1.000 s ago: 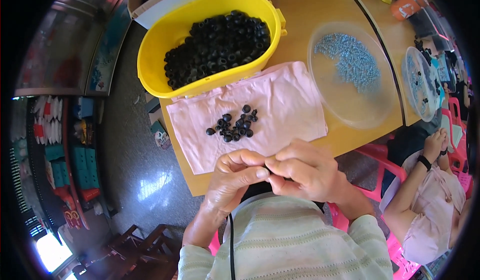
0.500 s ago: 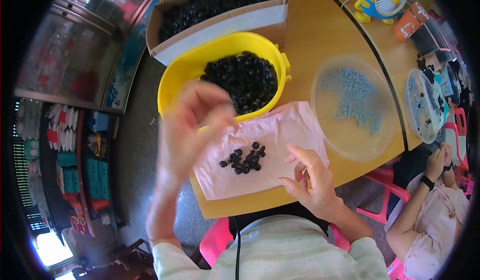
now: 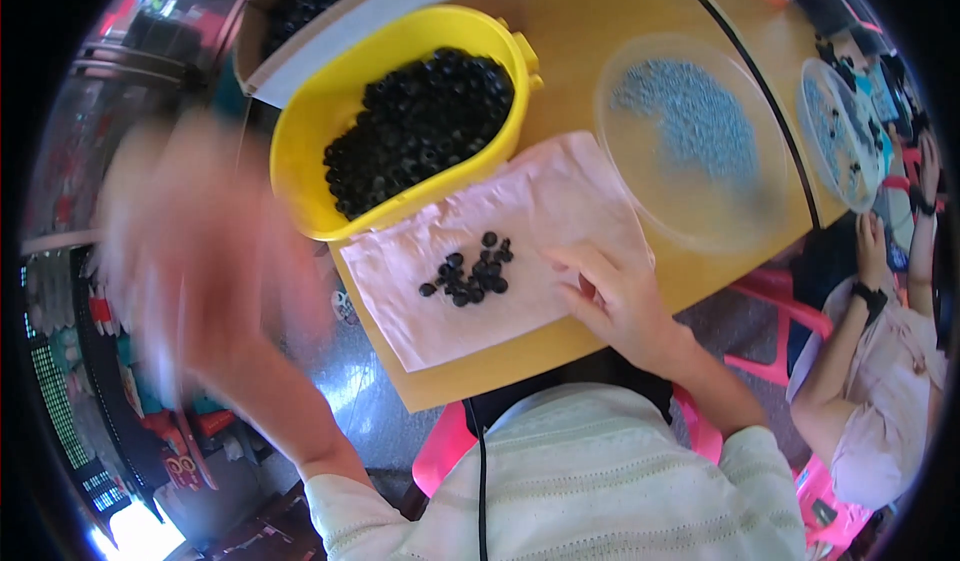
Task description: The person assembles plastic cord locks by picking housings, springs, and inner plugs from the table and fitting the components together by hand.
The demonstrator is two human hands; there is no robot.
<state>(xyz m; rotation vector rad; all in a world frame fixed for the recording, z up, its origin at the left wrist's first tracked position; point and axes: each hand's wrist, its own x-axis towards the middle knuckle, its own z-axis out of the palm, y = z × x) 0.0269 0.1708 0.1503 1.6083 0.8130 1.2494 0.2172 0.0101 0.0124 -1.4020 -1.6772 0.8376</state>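
Note:
My left hand [image 3: 200,251] is raised beyond the table's left edge, left of the yellow tub, and badly smeared by motion; whether it holds anything is hidden by the blur. Over the right part of a pink cloth [image 3: 420,336] hovers my right hand [image 3: 625,296], its thumb and forefinger apart with nothing visible between them. A small cluster of black, round, knob-like parts [image 3: 485,279] lies on the cloth, left of that hand. Behind the cloth stands the yellow tub [image 3: 300,176], holding a heap of similar black parts [image 3: 430,116].
A cardboard box [image 3: 390,6] of black parts stands behind the tub. To the right, a round clear tray [image 3: 625,186] carries many small blue-grey pieces [image 3: 700,116]. Another tray [image 3: 835,141] lies farther right, near a seated person [image 3: 870,381]. Shelves of goods line the left.
My left hand has swung left, from in front of the tub to beyond the table edge. My right hand stays over the cloth's right side. The view has shifted.

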